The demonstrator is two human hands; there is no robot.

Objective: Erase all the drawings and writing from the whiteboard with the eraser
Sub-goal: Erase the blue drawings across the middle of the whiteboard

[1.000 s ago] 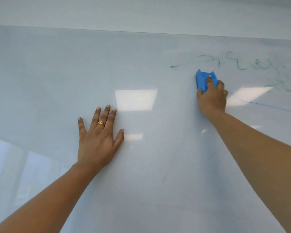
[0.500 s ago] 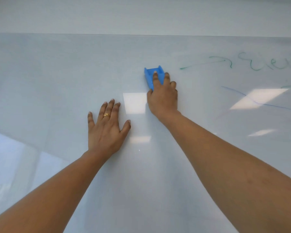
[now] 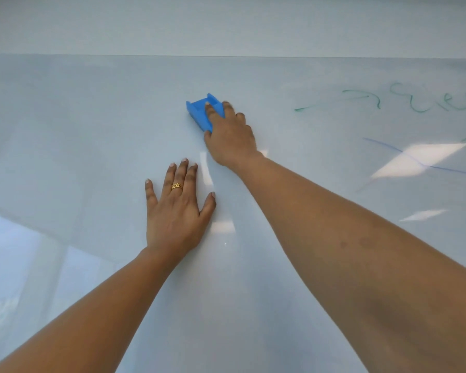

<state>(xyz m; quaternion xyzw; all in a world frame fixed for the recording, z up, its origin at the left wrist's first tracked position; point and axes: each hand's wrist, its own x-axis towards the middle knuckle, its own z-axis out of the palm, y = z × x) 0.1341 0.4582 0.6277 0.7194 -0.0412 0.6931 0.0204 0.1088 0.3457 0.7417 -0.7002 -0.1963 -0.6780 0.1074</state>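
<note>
The right hand (image 3: pixel 230 138) grips the blue eraser (image 3: pixel 199 111) and presses it on the whiteboard (image 3: pixel 92 130), its fingers (image 3: pixel 211 113) curled over its top. The left hand (image 3: pixel 176 211) lies flat on the board with straight, spread fingers, just below the eraser. Some green writing (image 3: pixel 420 103) and a blue line (image 3: pixel 388 148) stay well to the right of the gripping fingers

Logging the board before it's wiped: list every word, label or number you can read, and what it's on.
None readable.
On the whiteboard, upper right, green marker writing: faint loops, illegible.
On the blue eraser: no label visible.
</note>
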